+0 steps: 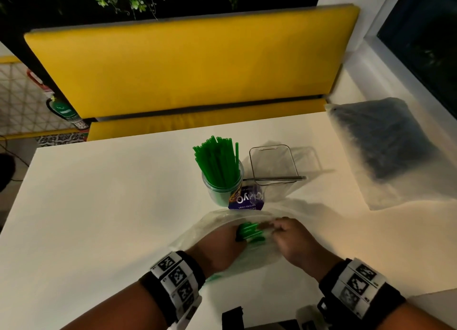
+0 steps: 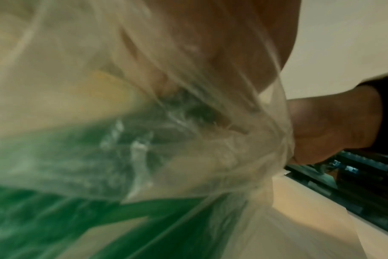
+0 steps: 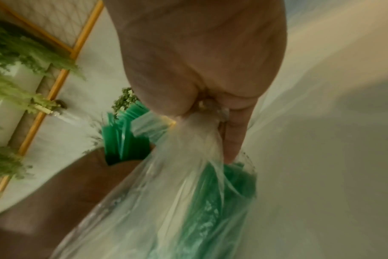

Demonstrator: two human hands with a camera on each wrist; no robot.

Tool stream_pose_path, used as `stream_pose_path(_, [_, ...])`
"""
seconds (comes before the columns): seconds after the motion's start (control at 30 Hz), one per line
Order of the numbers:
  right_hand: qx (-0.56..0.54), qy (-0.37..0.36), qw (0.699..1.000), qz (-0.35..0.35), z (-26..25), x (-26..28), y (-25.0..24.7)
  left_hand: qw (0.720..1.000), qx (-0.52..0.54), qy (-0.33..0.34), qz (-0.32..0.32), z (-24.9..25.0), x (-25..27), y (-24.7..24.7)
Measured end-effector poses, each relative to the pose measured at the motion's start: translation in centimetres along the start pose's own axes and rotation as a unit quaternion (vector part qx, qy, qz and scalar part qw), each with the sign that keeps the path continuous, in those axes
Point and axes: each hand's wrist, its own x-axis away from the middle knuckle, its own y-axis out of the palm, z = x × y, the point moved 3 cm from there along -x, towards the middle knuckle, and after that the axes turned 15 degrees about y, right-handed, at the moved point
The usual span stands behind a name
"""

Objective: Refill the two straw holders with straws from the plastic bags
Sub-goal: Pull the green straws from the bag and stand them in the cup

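Note:
A round clear holder [image 1: 222,191] packed with green straws [image 1: 217,156] stands mid-table. Right of it is a square clear holder [image 1: 269,147] with nothing in it. A clear plastic bag [image 1: 197,233] with green straws [image 1: 249,233] lies in front of me. My left hand [image 1: 222,243] is inside the bag and grips a bunch of those straws; film blurs its fingers in the left wrist view. My right hand [image 1: 289,233] pinches the bunched bag edge [image 3: 202,126]. The bag's green straws [image 3: 222,201] show through the film.
A second bag, with black straws [image 1: 380,141], lies at the table's right edge. A thin dark stick [image 1: 277,178] lies in front of the square holder. A purple labelled packet [image 1: 247,198] sits by the round holder. A yellow bench [image 1: 188,67] runs behind the table.

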Motion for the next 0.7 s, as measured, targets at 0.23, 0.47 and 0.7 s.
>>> stream_pose_path(0.23, [0.035, -0.14, 0.99, -0.001, -1.2, 1.3, 0.2, 0.991, 0.054, 0.113, -0.036, 2.2, 0.5, -3.0])
stream_pose_path(0.47, [0.015, -0.367, 0.927, 0.069, -3.8, 4.9, -1.2, 0.983, 0.163, 0.067, 0.046, 0.4, 0.4, -7.1])
stream_pose_path(0.7, [0.188, -0.292, 0.919, 0.19, -3.7, 1.8, 0.6, 0.967, 0.23, 0.11, -0.027, 2.4, 1.1, -8.6])
